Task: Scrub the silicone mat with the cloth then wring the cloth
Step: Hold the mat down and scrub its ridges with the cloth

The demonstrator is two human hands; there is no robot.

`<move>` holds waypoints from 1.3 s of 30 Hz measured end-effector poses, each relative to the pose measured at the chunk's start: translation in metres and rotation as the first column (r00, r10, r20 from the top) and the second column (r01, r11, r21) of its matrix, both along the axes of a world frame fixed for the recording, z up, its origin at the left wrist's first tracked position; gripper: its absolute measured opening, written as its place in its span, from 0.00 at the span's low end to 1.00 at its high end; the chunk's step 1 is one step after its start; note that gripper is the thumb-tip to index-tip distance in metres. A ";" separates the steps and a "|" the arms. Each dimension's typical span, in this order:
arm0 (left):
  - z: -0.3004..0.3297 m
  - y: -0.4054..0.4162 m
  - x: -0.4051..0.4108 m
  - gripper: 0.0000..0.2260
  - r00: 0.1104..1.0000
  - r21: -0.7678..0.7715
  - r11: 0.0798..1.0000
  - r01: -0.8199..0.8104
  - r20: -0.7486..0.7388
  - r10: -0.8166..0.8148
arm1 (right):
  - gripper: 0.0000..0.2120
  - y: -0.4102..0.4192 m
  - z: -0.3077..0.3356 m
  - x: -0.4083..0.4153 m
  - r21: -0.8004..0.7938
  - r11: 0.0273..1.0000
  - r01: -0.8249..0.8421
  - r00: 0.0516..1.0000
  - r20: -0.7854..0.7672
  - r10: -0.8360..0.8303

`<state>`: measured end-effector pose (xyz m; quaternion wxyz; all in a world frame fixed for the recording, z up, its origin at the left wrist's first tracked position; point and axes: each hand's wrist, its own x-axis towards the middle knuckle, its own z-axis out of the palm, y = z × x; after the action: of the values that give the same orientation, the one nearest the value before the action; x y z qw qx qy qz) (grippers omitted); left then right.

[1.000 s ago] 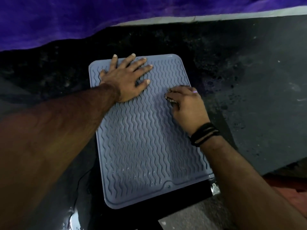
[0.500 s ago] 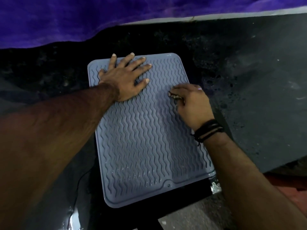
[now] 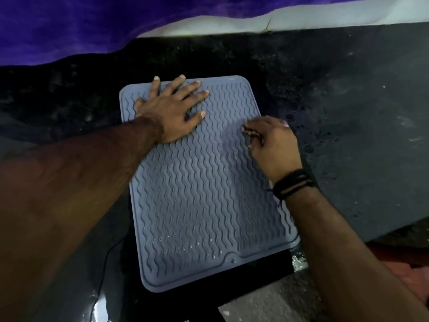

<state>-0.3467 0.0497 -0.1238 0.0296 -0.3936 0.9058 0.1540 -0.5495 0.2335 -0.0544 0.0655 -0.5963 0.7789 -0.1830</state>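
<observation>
The grey-blue silicone mat [image 3: 199, 205] with wavy ridges lies on a dark wet surface. My left hand [image 3: 173, 110] presses flat on its far left corner, fingers spread. At the mat's right edge, toward the far end, my right hand [image 3: 272, 145] is curled over a small cloth [image 3: 251, 133]. Only a striped scrap of the cloth shows under the fingertips; the rest is hidden in my palm. A black band circles my right wrist.
A dark speckled wet counter [image 3: 348, 135] spreads to the right of the mat. Purple fabric [image 3: 69, 26] hangs along the back, with a white strip [image 3: 301, 22] beside it. A thin cable [image 3: 105, 263] runs at the lower left. Reddish floor [image 3: 406, 263] shows at the lower right.
My right hand with the cloth has slid a little to the right along the mat. My left hand has stayed flat in place.
</observation>
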 end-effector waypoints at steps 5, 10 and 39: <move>-0.002 -0.002 0.001 0.38 1.000 0.005 1.000 0.002 -0.016 -0.002 | 0.13 0.016 -0.003 0.000 0.072 0.997 -0.039 0.999 -0.034 0.042; -0.004 -0.003 0.002 0.37 1.000 0.000 1.000 -0.007 -0.028 0.007 | 0.11 0.045 0.006 0.002 0.071 0.997 0.004 0.999 0.045 -0.007; 0.004 0.001 0.002 0.36 1.000 0.005 1.000 0.014 -0.016 -0.014 | 0.15 0.073 0.004 0.013 0.084 0.995 0.044 0.999 -0.004 -0.044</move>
<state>-0.3445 0.0504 -0.1195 0.0242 -0.3860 0.9084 0.1591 -0.5365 0.3068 -0.0499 0.0857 -0.5758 0.7990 -0.1507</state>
